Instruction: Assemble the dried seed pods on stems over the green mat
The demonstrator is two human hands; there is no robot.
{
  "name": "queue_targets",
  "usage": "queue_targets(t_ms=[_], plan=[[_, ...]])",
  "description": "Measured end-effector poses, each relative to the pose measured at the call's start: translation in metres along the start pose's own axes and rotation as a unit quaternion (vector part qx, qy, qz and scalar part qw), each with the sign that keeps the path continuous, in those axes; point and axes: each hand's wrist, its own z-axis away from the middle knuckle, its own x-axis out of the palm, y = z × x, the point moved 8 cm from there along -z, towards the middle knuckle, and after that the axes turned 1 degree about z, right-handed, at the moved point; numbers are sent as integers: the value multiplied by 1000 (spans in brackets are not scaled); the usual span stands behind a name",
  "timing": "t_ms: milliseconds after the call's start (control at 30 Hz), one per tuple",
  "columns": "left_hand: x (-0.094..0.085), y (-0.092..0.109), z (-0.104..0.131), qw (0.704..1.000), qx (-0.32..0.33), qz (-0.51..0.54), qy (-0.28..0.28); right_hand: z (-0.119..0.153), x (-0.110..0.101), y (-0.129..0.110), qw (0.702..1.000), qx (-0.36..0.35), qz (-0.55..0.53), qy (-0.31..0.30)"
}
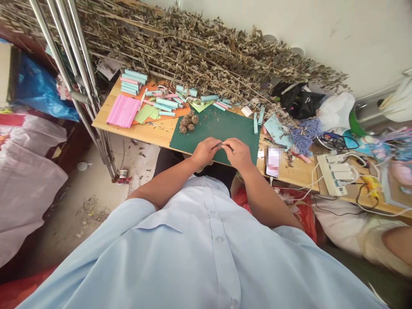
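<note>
Over the front edge of a dark green mat (230,128), my left hand (207,151) and my right hand (237,152) meet with their fingertips pinched close together. Something small and dark seems to be between the fingers, too small to name. Just beyond my left hand, a pile of brown, crumbly balls (189,122) rests on the mat. Rolled light-blue paper tubes (165,104) and pink ones lie behind the balls, on orange and green paper sheets. A folded pink paper (122,111) is at the left of the table.
Dried leafy stalks (199,47) are heaped along the back. Metal poles (75,64) stand at the left. To the right lie a phone (272,162) on a cable, purple yarn (304,134) and a power strip (333,174) with several plugs. The wooden table's front edge (138,136) runs before me.
</note>
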Motion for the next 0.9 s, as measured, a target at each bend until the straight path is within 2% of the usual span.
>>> queue_targets(t_ms=[167,333,400,467,567,667,900], plan=[[-1,2,0,1000,-6,-1,-10,-3,0,-2,999,27,-16,-16],[-1,2,0,1000,-7,-5,-17,0,5,16,984,155,-90,7],[-1,3,0,1000,-5,-2,-16,2,7,20,976,180,-121,23],[-2,4,0,1000,-3,0,-17,4,5,16,978,162,-122,47],[-3,6,0,1000,-2,2,-15,5,-2,1,990,94,-84,66],[-3,7,-1,1000,-7,4,-18,5,-4,-11,997,48,-35,54],[-2,4,-1,999,-26,3,-26,5,-1,-18,999,4,43,24]])
